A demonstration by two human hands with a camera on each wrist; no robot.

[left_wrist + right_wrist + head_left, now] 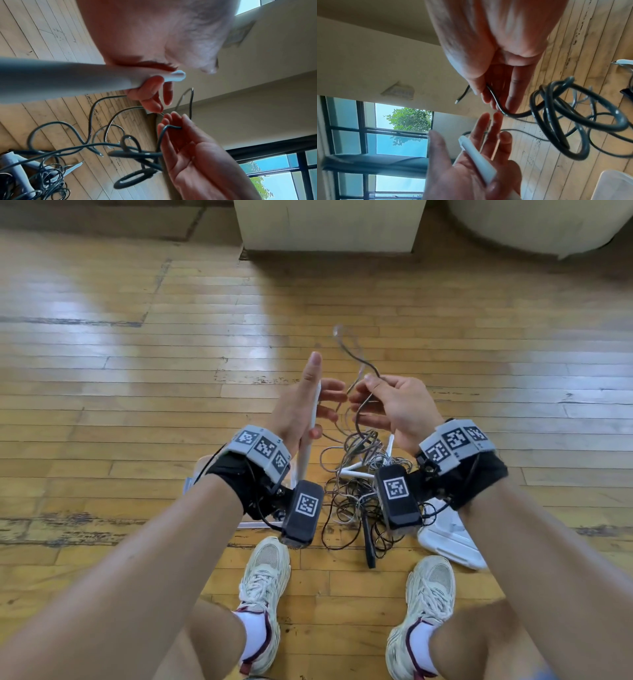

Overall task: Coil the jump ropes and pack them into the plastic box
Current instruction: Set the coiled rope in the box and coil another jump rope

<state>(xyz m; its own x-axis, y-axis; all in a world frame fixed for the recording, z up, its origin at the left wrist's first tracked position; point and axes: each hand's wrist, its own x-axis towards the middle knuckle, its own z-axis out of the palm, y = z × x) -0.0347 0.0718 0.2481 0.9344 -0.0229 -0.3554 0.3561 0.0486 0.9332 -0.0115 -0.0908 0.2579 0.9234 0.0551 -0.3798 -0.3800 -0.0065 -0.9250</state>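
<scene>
My left hand [305, 405] holds a white jump-rope handle [310, 422] upright against its palm, index finger pointing up; the handle [68, 79] fills the left wrist view. My right hand [394, 402] pinches a thin dark rope [358, 409] between thumb and fingers, the rope's free end [342, 337] curling above. The cord [494, 97] runs through those fingers in the right wrist view. Below the hands, a tangle of ropes [356, 491] lies on the floor with white handles [356, 472] and a black handle [369, 542]. A white plastic box or lid [448, 537] lies right of it.
A clear plastic edge [190, 484] shows behind my left wrist. My two shoes [263, 583] [428, 594] stand just near the tangle on the worn wooden floor [137, 371]. A beige block [329, 224] and a rounded beige object [541, 224] stand at the far end.
</scene>
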